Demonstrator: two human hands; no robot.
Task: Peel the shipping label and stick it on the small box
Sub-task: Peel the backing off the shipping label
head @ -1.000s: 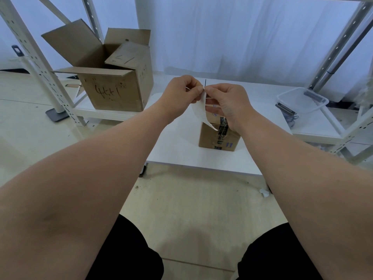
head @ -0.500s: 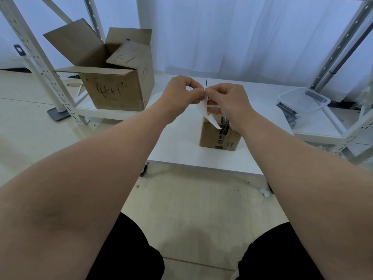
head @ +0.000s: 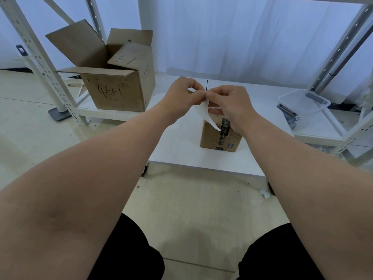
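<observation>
A white shipping label (head: 205,114) hangs curled between my two hands above the white table (head: 177,150). My left hand (head: 182,97) pinches its top corner with thumb and forefinger. My right hand (head: 230,105) pinches the same corner from the other side, fingertips touching the left hand's. Directly below the hands stands the small cardboard box (head: 221,136), closed and taped with black printed tape; my right wrist and the label hide its top.
A large open cardboard box (head: 115,91) with handwriting stands on a low shelf at the left. A clear plastic tub (head: 304,102) sits on the shelf at right. White metal rack posts (head: 38,57) flank the table; curtains hang behind.
Both hands stay pinched together on the label's top corner. The label's hanging end has curled and shifted slightly; the hands have barely moved.
</observation>
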